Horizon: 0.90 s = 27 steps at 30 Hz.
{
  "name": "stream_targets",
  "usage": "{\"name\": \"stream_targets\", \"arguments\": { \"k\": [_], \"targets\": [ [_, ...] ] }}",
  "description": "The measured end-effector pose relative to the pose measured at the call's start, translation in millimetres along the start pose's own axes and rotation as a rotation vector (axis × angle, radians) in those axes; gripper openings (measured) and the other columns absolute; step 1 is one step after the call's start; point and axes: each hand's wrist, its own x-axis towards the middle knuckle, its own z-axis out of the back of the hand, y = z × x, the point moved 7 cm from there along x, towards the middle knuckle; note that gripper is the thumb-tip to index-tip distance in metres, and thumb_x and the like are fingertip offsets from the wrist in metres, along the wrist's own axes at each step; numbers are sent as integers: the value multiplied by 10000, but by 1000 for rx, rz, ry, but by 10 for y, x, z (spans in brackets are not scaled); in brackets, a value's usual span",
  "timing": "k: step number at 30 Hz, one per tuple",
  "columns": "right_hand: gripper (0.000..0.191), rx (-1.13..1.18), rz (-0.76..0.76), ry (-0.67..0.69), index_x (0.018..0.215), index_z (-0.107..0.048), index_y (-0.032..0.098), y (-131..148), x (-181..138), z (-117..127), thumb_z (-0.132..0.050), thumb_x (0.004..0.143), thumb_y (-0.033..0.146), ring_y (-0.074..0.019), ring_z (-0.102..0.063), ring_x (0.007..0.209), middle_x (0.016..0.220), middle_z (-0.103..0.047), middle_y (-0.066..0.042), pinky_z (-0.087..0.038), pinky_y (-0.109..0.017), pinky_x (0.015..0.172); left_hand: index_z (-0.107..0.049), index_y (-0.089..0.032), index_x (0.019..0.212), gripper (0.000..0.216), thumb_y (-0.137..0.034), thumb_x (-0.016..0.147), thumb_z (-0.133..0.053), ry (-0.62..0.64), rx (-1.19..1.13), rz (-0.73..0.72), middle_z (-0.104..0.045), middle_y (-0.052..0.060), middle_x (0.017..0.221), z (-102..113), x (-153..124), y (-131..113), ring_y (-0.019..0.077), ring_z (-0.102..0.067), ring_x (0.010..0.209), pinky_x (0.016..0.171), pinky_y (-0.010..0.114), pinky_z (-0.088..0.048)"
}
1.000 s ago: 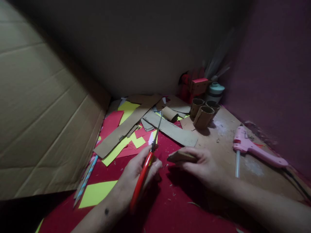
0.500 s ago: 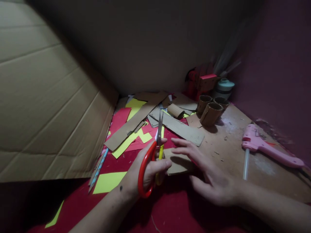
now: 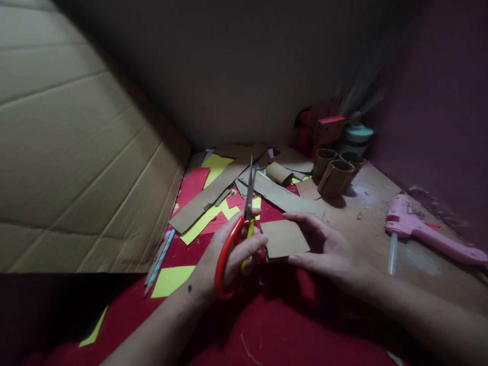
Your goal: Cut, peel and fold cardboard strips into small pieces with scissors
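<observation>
While metal scissors (image 3: 248,209) taper, held cardboard (image 3: 285,238) looks squarish.

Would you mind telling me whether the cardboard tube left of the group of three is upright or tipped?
Tipped: the cardboard tube lies on its side, its long wall showing and its dark opening facing right.

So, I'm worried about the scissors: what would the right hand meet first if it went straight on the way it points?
Past the cardboard piece the right hand grips, probably the left hand, which holds the scissors; depth is unclear.
</observation>
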Motion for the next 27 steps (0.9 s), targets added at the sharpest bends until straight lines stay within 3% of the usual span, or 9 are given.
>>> {"name": "stream_targets", "arguments": {
  "k": [4, 6, 9, 12, 14, 16, 20, 22, 27],
  "targets": [
    [452, 228, -112, -64, 1112, -552, 209, -70, 74, 65, -772, 724, 283, -141, -669, 674, 1003, -641, -40, -565, -276, 619, -478, -206, 1274, 468, -377, 847, -561, -369, 709, -223, -595, 31, 822, 365, 42, -195, 174, -566, 695, 645, 296, -458],
    [381, 288, -124, -58, 1054, -572, 178, -79, 91, 69, -743, 749, 330, -143, -655, 617, 877, -652, -38, -558, -283, 579, -488, -189, 1271, 465, -339, 836, -559, -491, 1052, -224, -629, 83, 945, 515, 79, -220, 221, -597, 793, 715, 341, -463],
    [299, 302, -107, -59, 951, -591, 170, -82, 98, 81, -701, 782, 390, -154, -641, 593, 709, -626, -14, -546, -277, 541, -552, -170, 1160, 350, -300, 836, -539, -414, 1329, -52, -649, 113, 959, 693, 198, -93, 266, -617, 851, 723, 365, -468],
    [278, 236, -98, -87, 904, -582, 183, -91, 96, 101, -680, 797, 420, -152, -641, 558, 663, -621, 0, -521, -257, 514, -599, -150, 1053, 287, -315, 823, -553, -412, 1442, -108, -641, 140, 1004, 737, 214, -155, 313, -578, 989, 824, 419, -457],
    [274, 220, -107, -115, 915, -577, 192, -102, 93, 107, -669, 807, 427, -147, -642, 542, 705, -642, -3, -511, -254, 509, -598, -134, 1056, 317, -350, 830, -545, -500, 1323, -247, -629, 150, 1009, 669, 146, -305, 315, -565, 1001, 857, 446, -448],
    [263, 245, -111, -127, 935, -578, 201, -108, 91, 98, -658, 818, 422, -140, -634, 546, 761, -657, -5, -512, -261, 515, -552, -141, 1137, 379, -392, 856, -511, -451, 960, -313, -632, 112, 925, 514, 97, -369, 251, -606, 830, 757, 404, -490],
    [222, 187, -90, -162, 884, -598, 194, -101, 76, 108, -657, 827, 400, -123, -603, 576, 710, -641, 15, -491, -242, 541, -412, -178, 1283, 551, -361, 803, -613, 200, 138, 92, -609, 8, 693, -203, 129, -34, 144, -570, 499, 484, 267, -457],
    [207, 148, -84, -202, 841, -598, 185, -96, 63, 132, -683, 804, 370, -121, -592, 575, 673, -627, 23, -475, -234, 540, -485, -176, 1208, 519, -294, 741, -676, 215, 40, 141, -583, -22, 638, -332, 148, 2, 109, -517, 418, 400, 213, -387],
    [221, 261, -67, -98, 943, -609, 188, -46, 62, 18, -720, 757, 234, -129, -628, 685, 855, -674, -10, -516, -265, 666, -622, -127, 714, 232, -346, 742, -693, 39, 36, 65, -483, -47, 508, -230, 267, -40, 48, -395, 389, 394, 173, -278]
  ]
}}
